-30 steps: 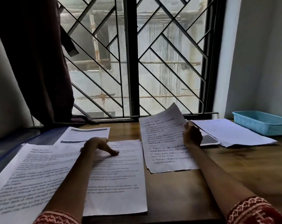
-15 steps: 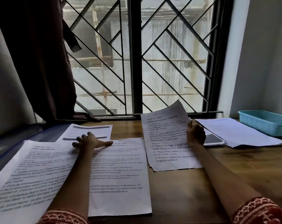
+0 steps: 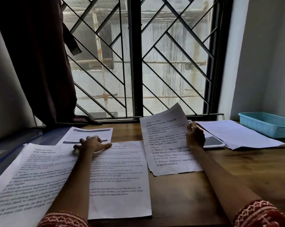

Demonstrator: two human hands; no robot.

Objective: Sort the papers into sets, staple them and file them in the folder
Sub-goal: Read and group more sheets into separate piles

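The left hand (image 3: 92, 143) has slid farther up the middle sheet (image 3: 120, 179), fingers spread flat on its top edge. The right hand (image 3: 195, 136) pinches the "Bathroom Counter Cleaning" sheet (image 3: 167, 145) by its right edge, far end lifted. A blue tray (image 3: 269, 124) sits far right; its contents cannot be seen. Five paper lots lie on the desk (image 3: 179, 194).

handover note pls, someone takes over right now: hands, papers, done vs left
Left hand: flat, fingers spread, resting on the middle sheet.
Right hand: grips the right edge of the Bathroom Counter Cleaning sheet, top edge lifted off the desk.
Desk Organization sheet lies far left, a form behind it, a paper stack beside the blue tray.
Done: sheets laid out.
Left: grouping, stapling, filing. No stapler in view.
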